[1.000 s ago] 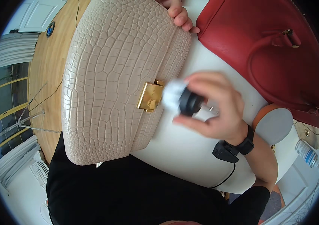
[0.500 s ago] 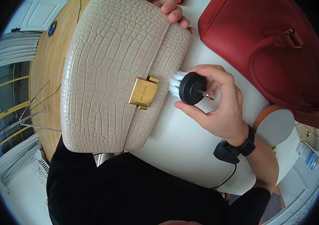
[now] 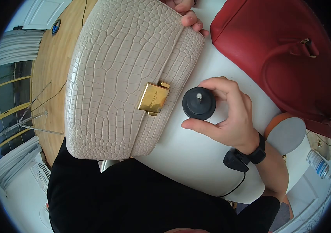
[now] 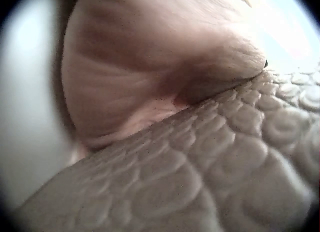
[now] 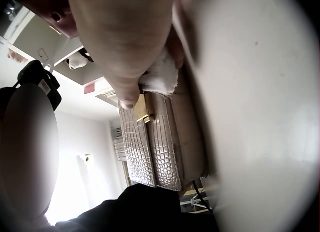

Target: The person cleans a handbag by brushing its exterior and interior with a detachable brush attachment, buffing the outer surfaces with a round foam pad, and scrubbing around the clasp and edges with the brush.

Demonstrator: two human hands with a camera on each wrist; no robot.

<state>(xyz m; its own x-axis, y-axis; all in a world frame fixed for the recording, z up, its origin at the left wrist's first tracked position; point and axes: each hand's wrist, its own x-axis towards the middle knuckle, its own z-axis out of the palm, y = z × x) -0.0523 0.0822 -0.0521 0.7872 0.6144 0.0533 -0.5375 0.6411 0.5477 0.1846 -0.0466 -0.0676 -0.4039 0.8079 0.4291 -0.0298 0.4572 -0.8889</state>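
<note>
A beige crocodile-embossed handbag (image 3: 118,66) with a gold clasp (image 3: 154,98) leans toward me at the table's edge. My left hand (image 3: 190,17) grips its far corner, fingers curled over the edge; the left wrist view shows the palm (image 4: 150,57) against the embossed leather (image 4: 165,177). Between thumb and fingers, my right hand (image 3: 231,112) holds a round black brush (image 3: 199,106), its metal shank facing up. The head view hides its bristles, but white bristles (image 5: 162,77) show below the hand in the right wrist view. The brush is just right of the bag, level with the clasp.
A red leather handbag (image 3: 262,50) lies at the far right of the white table (image 3: 185,155). Near my right wrist stands a round grey-topped pad with an orange side (image 3: 286,134). Beyond it are a can (image 3: 318,163) and another pale bag (image 3: 321,143).
The brush has gone from blurred motion beside the clasp to a spot just off the bag, tipping so its shank faces up and its bristles disappear. The beige bag shifted slightly.
</note>
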